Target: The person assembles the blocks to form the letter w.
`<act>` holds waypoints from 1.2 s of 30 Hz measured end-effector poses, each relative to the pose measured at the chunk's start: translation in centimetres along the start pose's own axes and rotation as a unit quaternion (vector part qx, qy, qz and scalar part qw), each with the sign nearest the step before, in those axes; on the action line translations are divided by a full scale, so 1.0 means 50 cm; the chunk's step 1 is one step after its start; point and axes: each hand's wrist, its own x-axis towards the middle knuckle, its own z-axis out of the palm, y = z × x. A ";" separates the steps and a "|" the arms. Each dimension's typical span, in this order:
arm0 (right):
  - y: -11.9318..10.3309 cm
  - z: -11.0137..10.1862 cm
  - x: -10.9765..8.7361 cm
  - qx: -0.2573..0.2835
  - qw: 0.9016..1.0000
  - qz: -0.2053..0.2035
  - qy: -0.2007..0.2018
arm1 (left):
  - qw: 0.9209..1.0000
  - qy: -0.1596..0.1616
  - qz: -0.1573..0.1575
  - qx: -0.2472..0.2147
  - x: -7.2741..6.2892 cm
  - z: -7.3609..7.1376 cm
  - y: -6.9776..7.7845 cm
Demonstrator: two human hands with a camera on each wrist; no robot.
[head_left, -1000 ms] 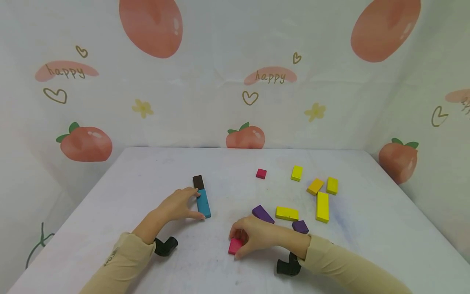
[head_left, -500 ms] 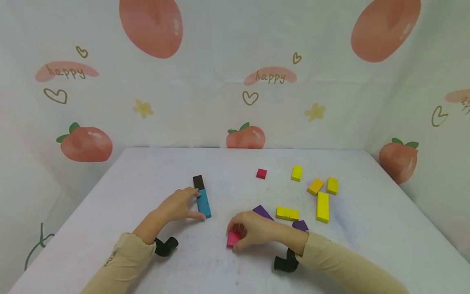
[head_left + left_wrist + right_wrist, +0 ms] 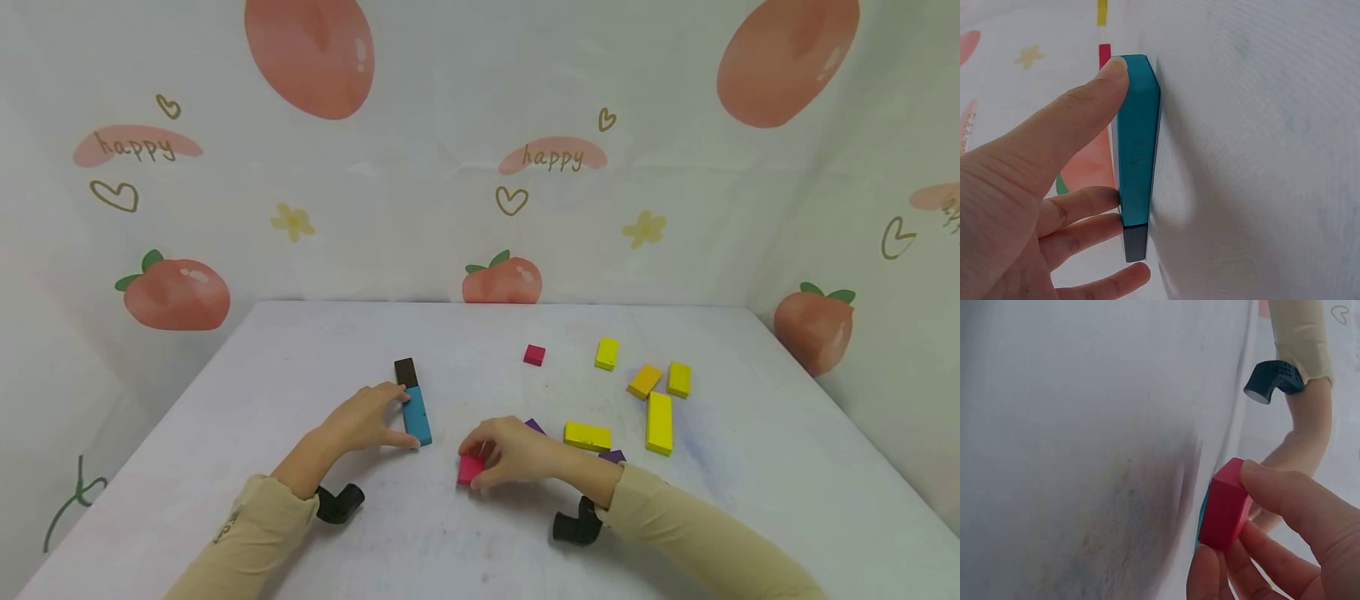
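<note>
A long blue block (image 3: 417,417) lies end to end with a short dark brown block (image 3: 405,372) on the table, left of centre. My left hand (image 3: 366,419) rests against the blue block's left side; in the left wrist view its thumb (image 3: 1066,125) touches one end and two fingertips touch farther along. Between thumb and fingers my right hand (image 3: 517,450) pinches a short pinkish-red block (image 3: 470,470), right of the blue one and nearer me. The right wrist view shows this red block (image 3: 1225,506) tilted, its thumb at the upper end.
Beyond the right hand lie several yellow blocks (image 3: 659,423), an orange block (image 3: 644,381) and a small red block (image 3: 534,355). Two purple blocks are partly hidden behind the right hand and forearm. A black wrist camera (image 3: 577,527) hangs beneath the right sleeve.
My right hand has moved away from me and slightly left with the red block, toward the blue one, covering more of the purple blocks. The left hand has stayed in place.
</note>
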 end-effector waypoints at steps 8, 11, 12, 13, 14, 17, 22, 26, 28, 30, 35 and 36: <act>0.001 0.001 0.011 0.010 0.999 0.026 0.021 | 1.000 -0.002 0.000 -0.004 -0.001 0.001 0.000; -0.001 -0.001 0.014 0.013 0.999 0.032 0.030 | 1.000 -0.002 0.000 -0.004 0.000 0.001 0.001; -0.001 -0.001 0.015 0.014 0.999 0.034 0.033 | 1.000 -0.002 0.001 -0.004 0.001 0.000 0.001; -0.001 -0.001 0.016 0.016 0.999 0.036 0.035 | 1.000 -0.002 0.001 -0.003 0.001 0.000 0.001; -0.001 -0.001 0.017 0.016 0.998 0.037 0.037 | 1.000 -0.002 0.001 -0.003 0.001 0.000 0.001; -0.001 0.000 0.021 0.016 0.998 0.041 0.040 | 1.000 -0.001 0.002 -0.001 0.001 -0.001 0.001; -0.002 0.002 0.032 0.016 0.998 0.044 0.043 | 1.000 -0.002 0.001 -0.003 -0.001 -0.003 0.002; -0.005 0.003 0.040 0.016 0.998 0.036 0.045 | 1.000 -0.004 -0.002 -0.005 -0.001 -0.003 0.002; -0.007 0.004 0.044 0.017 0.998 0.033 0.046 | 1.000 -0.005 -0.003 -0.006 -0.001 -0.002 0.002; -0.007 0.005 0.049 0.015 0.998 0.030 0.046 | 1.000 -0.005 -0.004 -0.007 -0.001 -0.002 0.001; -0.008 0.008 0.058 0.008 0.998 0.036 0.048 | 1.000 -0.002 -0.002 -0.007 0.000 0.000 0.000; -0.009 0.009 0.060 0.008 0.998 0.037 0.048 | 1.000 -0.002 -0.002 -0.007 0.000 0.000 -0.001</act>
